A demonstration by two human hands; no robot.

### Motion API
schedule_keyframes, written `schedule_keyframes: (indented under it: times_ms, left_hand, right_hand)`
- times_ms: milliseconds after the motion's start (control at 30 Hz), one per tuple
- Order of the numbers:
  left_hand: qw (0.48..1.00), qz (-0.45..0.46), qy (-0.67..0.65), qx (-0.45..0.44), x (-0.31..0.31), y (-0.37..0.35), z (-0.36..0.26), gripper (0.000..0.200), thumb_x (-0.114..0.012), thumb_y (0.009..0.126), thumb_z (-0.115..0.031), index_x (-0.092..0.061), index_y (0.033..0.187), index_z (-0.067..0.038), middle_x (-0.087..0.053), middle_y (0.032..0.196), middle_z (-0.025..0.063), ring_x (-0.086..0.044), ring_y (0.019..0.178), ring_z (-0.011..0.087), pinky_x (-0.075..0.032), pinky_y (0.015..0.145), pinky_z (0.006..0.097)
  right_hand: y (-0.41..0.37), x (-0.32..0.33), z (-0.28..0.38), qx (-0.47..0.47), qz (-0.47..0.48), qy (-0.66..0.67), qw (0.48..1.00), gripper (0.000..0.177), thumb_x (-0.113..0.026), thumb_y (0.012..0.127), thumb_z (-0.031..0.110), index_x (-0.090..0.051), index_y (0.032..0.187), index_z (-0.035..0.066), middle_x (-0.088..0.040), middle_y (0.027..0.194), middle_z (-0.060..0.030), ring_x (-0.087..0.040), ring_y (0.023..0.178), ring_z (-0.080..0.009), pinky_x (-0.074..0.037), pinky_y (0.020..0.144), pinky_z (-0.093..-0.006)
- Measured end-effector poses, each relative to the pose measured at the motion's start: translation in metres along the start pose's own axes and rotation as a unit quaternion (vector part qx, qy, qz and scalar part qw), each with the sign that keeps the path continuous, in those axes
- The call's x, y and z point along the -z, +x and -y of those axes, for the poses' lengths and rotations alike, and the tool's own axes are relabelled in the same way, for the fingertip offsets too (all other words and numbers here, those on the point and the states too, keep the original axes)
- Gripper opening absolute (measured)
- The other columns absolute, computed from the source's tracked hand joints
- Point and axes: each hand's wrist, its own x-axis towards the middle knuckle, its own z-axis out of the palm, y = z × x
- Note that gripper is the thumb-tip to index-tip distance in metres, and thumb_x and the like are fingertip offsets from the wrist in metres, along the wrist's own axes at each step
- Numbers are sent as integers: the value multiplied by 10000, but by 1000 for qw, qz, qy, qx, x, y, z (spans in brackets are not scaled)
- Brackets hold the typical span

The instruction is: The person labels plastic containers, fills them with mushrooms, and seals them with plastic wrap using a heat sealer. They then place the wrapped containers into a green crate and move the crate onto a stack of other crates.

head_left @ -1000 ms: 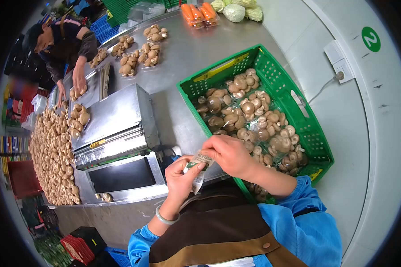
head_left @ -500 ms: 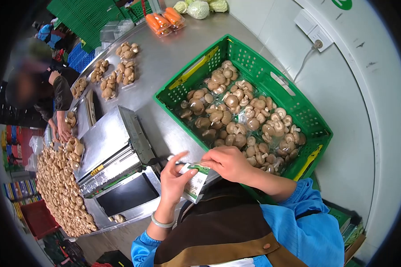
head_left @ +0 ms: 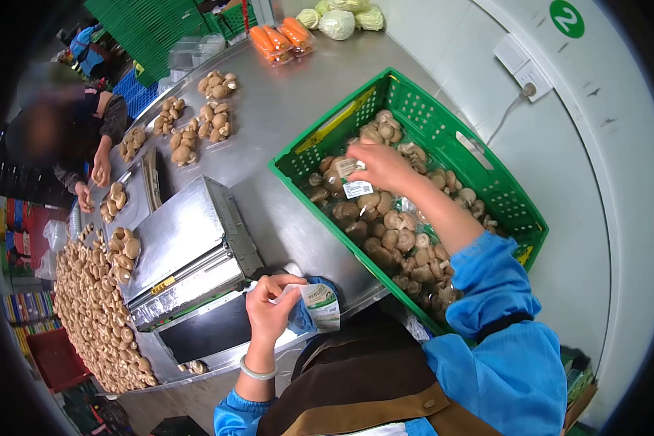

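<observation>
My left hand [head_left: 270, 309] is closed on a strip of printed labels [head_left: 320, 305], held low in front of my apron. Over the far left part of the green crate [head_left: 403, 305], my right hand [head_left: 386, 168] pinches a single white-and-green label [head_left: 353, 180]. That label lies close over a pack of brown mushrooms [head_left: 328, 171]. Several more mushroom packs [head_left: 407, 236] fill the crate, with shiny clear film showing on them.
A metal wrapping machine [head_left: 185, 247] stands left of my left hand, with a heap of loose mushrooms [head_left: 94, 320] beyond it. Packed trays of mushrooms [head_left: 214, 120], carrots [head_left: 280, 40] and cabbages [head_left: 338, 24] sit farther back. Across the table, a co-worker's hands [head_left: 100, 171] hover near mushrooms.
My right hand has moved from the label strip out over the crate, carrying one label. My left hand has dropped slightly, still gripping the strip. The co-worker's hands have lifted and spread apart.
</observation>
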Motion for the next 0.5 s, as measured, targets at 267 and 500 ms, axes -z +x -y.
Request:
schedule_keyframes:
  times_ms: [267, 500]
  left_hand:
    - [989, -1, 149, -25, 17, 6, 2, 338, -600, 710, 171, -637, 1001, 3, -581, 829, 69, -598, 785, 168, -488, 713, 272]
    - [981, 10, 191, -44, 2, 19, -4, 269, -614, 661, 155, -707, 846, -17, -602, 896, 78, -601, 816, 177, -482, 701, 263]
  right_hand:
    - [51, -68, -20, 19, 66, -302, 951, 781, -817, 621, 342, -459, 1284, 136, -569, 1101, -79, -552, 1043, -273, -474, 812, -419]
    - [-31, -33, 55, 47, -75, 100, 991, 300, -729, 766, 299, -679, 942, 60, -634, 1000, -97, -549, 1030, -300, -449, 867, -387]
